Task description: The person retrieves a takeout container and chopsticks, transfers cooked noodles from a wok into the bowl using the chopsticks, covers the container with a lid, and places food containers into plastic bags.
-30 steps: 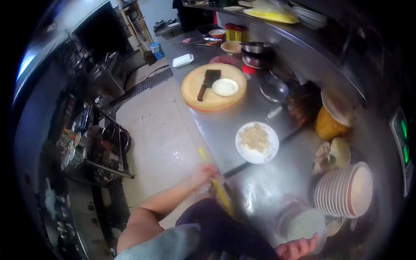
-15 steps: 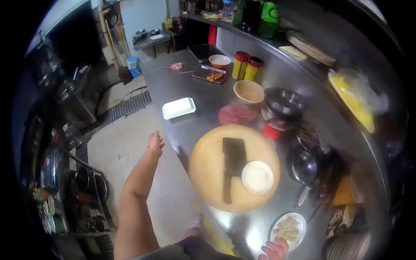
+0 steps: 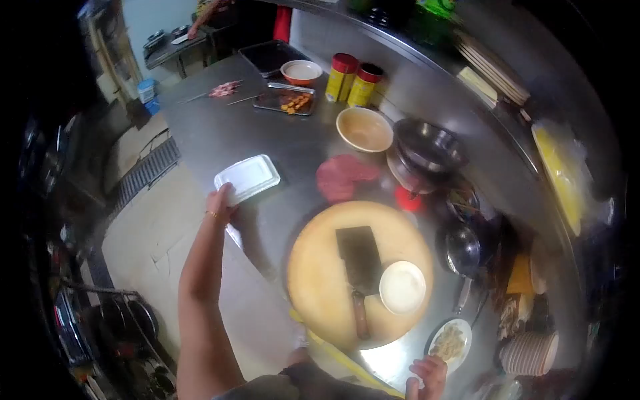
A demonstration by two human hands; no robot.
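Observation:
My left hand [image 3: 222, 202] grips the near left corner of a white foam container [image 3: 247, 179] at the counter's edge, thumb on top. My right hand [image 3: 428, 375] is low in the view, fingers loosely curled, just below a white plate of pale food [image 3: 451, 343]; nothing shows clearly in it. Between the hands lies a round wooden board [image 3: 320, 267] bearing a cleaver [image 3: 360, 259] and a small white bowl [image 3: 402, 287]. Raw red meat [image 3: 343, 177] lies beyond the board.
Toward the back are skewered meat [image 3: 225, 89], a tray of orange pieces [image 3: 285, 100], two yellow jars [image 3: 352, 80] and a beige bowl [image 3: 365, 129]. Metal bowls [image 3: 430, 148], a ladle [image 3: 463, 257] and stacked dishes [image 3: 529, 353] line the right. A person's arm [image 3: 203, 18] shows at the far back.
The view has moved forward along the counter. My left hand has reached out from beside the counter and taken hold of the foam container. My right hand remains near the plate.

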